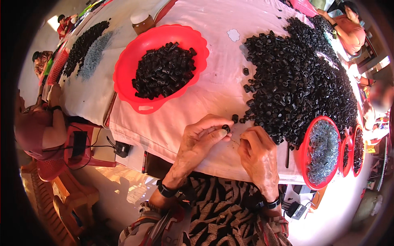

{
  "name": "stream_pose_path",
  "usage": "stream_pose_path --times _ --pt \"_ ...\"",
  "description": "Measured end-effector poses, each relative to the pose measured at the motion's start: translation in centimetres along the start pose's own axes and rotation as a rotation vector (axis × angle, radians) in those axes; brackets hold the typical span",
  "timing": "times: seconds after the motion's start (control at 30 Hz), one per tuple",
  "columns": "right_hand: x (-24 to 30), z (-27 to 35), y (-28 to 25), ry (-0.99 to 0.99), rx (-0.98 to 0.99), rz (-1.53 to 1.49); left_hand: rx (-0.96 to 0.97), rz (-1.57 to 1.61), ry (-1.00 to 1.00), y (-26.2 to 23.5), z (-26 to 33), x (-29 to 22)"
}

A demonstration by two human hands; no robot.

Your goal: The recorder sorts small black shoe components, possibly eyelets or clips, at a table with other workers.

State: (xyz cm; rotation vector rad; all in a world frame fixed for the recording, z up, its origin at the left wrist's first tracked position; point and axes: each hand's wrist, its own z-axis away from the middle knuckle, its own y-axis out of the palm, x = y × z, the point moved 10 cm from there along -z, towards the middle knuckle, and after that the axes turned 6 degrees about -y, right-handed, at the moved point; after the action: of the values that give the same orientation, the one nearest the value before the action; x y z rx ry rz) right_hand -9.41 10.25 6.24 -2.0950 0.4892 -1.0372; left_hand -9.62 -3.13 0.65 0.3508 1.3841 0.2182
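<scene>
My left hand (202, 137) pinches a small black cylindrical plastic piece (225, 128) between thumb and fingers, above the near part of the cloth-covered table. Just to its right, my right hand (257, 152) is closed, with fingertips pressed together; whatever it grips is hidden. A large heap of the same black pieces (297, 86) spreads over the right side of the table, with a loose black piece (234, 118) at its near-left edge. Beyond my left hand, a wide red basin (123, 65) with a scalloped rim holds many more black pieces.
At the right edge stands a red bowl (304, 158) of small clear bluish parts, beside smaller red bowls (358, 149). A brown jar with a white lid (142, 23) is behind the basin. Co-workers sit left (33, 127) and far right (349, 33). A thin dark rod (287, 158) lies near the heap.
</scene>
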Motion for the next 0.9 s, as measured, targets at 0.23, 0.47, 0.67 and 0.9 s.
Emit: stream_pose_path --times 0.23,0.47,0.67,0.9 --pt "-4.3 3.4 -2.5 0.267 -0.333 -0.702 0.103 0.017 -0.033 2.5 0.1 1.8" --pt "-4.3 3.5 -1.9 0.294 -0.344 -0.953 0.146 0.026 -0.107 3.7 0.2 3.0" --pt "-3.9 3.3 -1.8 0.287 -0.307 -0.871 0.15 0.081 -0.064 3.6 0.2 2.6" --pt "-2.9 2.9 -2.0 0.154 -0.218 -0.593 0.14 0.156 -0.036 3.4 0.3 2.9"
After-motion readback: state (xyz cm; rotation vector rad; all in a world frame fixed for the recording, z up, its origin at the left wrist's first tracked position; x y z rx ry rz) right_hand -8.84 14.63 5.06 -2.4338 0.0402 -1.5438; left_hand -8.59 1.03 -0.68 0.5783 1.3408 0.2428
